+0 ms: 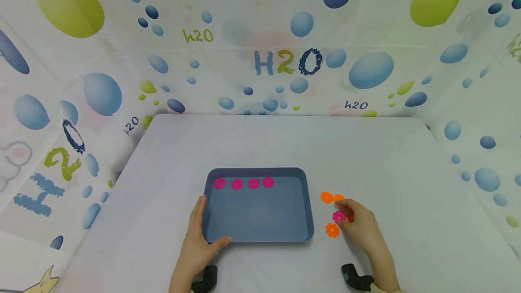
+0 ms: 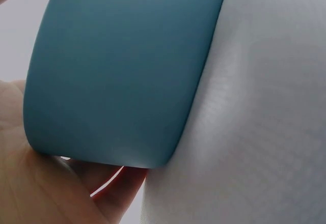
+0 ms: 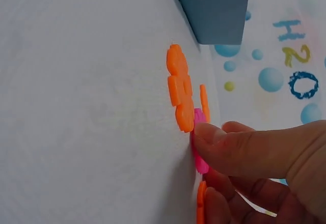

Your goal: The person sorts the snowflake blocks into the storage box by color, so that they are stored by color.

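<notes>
A blue-grey tray point(image 1: 260, 220) lies on the white table with several pink flower-shaped discs point(image 1: 237, 184) in a row along its far side. My left hand point(image 1: 199, 243) grips the tray's near left corner, its thumb at the front rim and its fingers along the left side. In the left wrist view the tray's wall point(image 2: 117, 81) hides part of the fingers. To the right of the tray, my right hand point(image 1: 360, 227) pinches a pink flower-shaped disc point(image 3: 198, 158) between thumb and fingers. Orange flower-shaped discs point(image 1: 332, 230) lie around it, one partly behind the fingers.
The table point(image 1: 366, 148) is covered in white and backed by a white cloth point(image 1: 236, 67) printed with blue and green drops. Black wrist straps point(image 1: 356, 277) show near both wrists.
</notes>
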`<state>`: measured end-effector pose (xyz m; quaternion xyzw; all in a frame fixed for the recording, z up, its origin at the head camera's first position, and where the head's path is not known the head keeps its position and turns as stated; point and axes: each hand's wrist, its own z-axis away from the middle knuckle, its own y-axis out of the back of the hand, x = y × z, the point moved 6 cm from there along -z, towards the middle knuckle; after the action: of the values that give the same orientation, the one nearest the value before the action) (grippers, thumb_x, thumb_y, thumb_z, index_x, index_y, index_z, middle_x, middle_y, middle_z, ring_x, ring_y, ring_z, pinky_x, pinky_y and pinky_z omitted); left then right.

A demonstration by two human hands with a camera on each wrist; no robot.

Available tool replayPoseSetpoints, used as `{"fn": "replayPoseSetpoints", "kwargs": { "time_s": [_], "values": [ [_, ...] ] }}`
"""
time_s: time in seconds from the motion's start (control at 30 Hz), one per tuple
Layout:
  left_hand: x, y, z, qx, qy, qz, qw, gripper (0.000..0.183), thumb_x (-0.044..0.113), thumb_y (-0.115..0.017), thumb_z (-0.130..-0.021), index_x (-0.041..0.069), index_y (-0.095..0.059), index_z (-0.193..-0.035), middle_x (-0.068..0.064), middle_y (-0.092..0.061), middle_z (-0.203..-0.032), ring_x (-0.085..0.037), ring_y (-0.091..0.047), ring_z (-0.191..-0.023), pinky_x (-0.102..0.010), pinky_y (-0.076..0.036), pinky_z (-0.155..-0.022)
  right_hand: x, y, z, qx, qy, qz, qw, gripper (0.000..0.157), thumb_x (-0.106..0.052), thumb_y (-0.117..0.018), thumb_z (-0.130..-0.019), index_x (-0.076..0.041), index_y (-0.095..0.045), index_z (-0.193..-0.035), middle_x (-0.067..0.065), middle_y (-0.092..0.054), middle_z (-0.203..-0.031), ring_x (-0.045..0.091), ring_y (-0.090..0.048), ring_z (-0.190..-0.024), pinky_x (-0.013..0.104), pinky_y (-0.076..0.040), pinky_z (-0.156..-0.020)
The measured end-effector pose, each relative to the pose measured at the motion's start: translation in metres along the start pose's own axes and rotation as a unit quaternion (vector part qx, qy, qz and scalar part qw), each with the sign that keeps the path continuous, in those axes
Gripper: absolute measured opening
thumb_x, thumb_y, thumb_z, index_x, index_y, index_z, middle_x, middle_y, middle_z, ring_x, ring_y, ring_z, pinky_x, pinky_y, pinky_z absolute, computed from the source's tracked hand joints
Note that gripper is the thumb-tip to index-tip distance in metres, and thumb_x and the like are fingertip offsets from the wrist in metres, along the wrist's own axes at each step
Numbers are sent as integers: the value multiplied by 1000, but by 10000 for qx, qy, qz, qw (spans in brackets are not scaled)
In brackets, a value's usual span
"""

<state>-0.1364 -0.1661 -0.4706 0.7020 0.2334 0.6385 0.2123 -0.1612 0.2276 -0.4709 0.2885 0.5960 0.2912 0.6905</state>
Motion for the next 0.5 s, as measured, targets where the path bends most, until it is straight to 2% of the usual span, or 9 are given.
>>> {"fn": "replayPoseSetpoints", "kwargs": {
  "time_s": [0.17, 0.37, 0.5],
  "values": [
    [-1, 0, 0, -18, 39, 30, 10000, 121, 26, -90, -65, 18, -12, -157, -23, -16, -160, -49, -19, -144, -70, -24, -107, 0, 0, -2, -7, 21, 167, 9999, 33, -1, -74, -79, -3, -67, -111, 10, -68, -102, 20, -60, -87, 31, -51, -75],
    [-1, 0, 0, 21, -35, 44, 10000, 121, 26, -90, -64, 18, -12, -157, -23, -17, -159, -50, -19, -144, -70, -25, -106, 4, 4, -3, -121, -251, 231, 9993, 17, -7, -75, -81, -6, -69, -96, 6, -68, -92, 18, -57, -80, 29, -46, -69],
    [-1, 0, 0, 32, -70, 35, 10000, 121, 26, -90, -64, 18, -12, -157, -24, -17, -159, -50, -20, -143, -70, -26, -106, 4, 6, -2, -210, -441, 228, 9985, 15, -9, -76, -81, -8, -68, -94, 3, -66, -83, 18, -55, -76, 28, -43, -65]
  ]
}}
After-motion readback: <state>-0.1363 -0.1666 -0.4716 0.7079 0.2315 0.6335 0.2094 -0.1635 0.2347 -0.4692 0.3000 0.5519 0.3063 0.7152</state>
